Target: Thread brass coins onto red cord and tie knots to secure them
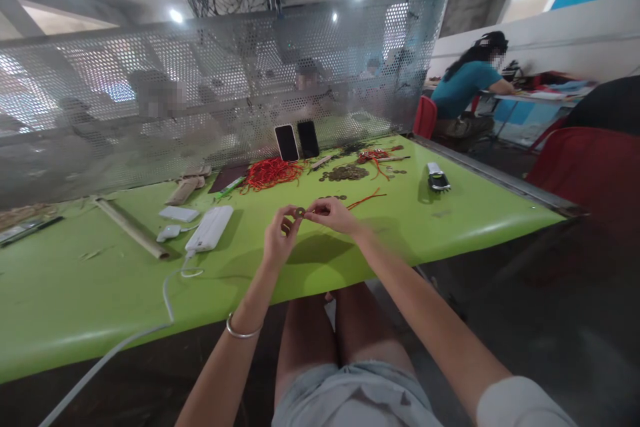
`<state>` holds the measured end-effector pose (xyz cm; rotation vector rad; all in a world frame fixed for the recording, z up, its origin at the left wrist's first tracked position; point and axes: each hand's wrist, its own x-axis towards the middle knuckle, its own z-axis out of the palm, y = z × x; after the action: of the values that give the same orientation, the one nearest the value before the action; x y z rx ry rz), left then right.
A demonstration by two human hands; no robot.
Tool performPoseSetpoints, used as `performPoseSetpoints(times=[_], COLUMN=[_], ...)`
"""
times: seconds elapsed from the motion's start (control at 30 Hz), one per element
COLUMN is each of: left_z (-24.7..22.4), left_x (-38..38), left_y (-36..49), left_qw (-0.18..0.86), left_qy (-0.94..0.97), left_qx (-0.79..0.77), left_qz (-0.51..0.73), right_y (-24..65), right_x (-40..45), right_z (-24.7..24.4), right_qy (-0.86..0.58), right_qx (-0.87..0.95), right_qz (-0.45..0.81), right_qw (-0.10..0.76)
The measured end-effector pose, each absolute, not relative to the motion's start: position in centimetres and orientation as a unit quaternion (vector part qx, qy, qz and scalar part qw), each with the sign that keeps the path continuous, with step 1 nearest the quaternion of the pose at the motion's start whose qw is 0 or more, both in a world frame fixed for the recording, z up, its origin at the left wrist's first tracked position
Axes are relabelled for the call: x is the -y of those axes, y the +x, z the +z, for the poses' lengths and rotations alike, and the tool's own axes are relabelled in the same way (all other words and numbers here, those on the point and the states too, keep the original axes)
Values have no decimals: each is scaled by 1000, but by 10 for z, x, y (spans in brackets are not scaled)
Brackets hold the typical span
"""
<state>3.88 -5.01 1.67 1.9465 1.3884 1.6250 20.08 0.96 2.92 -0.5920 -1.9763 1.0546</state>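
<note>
Over the table's front part, my left hand (279,235) pinches a small round dark coin (300,212) with a hole in its middle. My right hand (333,215) is closed, its thumb and fingertips at the coin's right edge. Two strands of red cord (367,199) stretch out to the right from behind this hand; it seems to grip the cord, whose end at the coin is too small to see. Several more coins (340,198) lie in a row just beyond. Farther back are a pile of coins (346,173) and a heap of red cords (273,174).
Two phones (287,143) lean near a perforated metal screen (225,93). Left on the green table (120,293) are a white power bank (210,228) with its cable and a bamboo-like stick (131,228). A black-and-white clip-like object (438,178) lies right. Another person (465,87) sits beyond.
</note>
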Motion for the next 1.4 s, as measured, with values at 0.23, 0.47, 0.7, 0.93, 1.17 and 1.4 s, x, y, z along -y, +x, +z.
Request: performPoseSetpoints(times=[0.23,0.47,0.7,0.93,1.17,1.4], left_z=[16,17,18,21,15,12], left_x=[51,51,51,52,49,45], left_y=[35,35,33,35,34,32], left_qw=[192,229,212,178,165,151], left_qy=[645,623,628,646,647,656], left_qx=[-472,-476,-494,-501,-531,-538], left_qz=[569,577,563,548,521,507], right_y=[201,200,201,203,205,202], right_x=[-11,-10,-11,-13,-12,-14], right_z=[28,29,27,27,28,26], right_qy=[-243,-241,-241,-239,-241,-238], right_qx=[783,794,814,819,812,818], right_qz=[410,404,374,368,369,359], right_qw=[400,386,374,370,381,382])
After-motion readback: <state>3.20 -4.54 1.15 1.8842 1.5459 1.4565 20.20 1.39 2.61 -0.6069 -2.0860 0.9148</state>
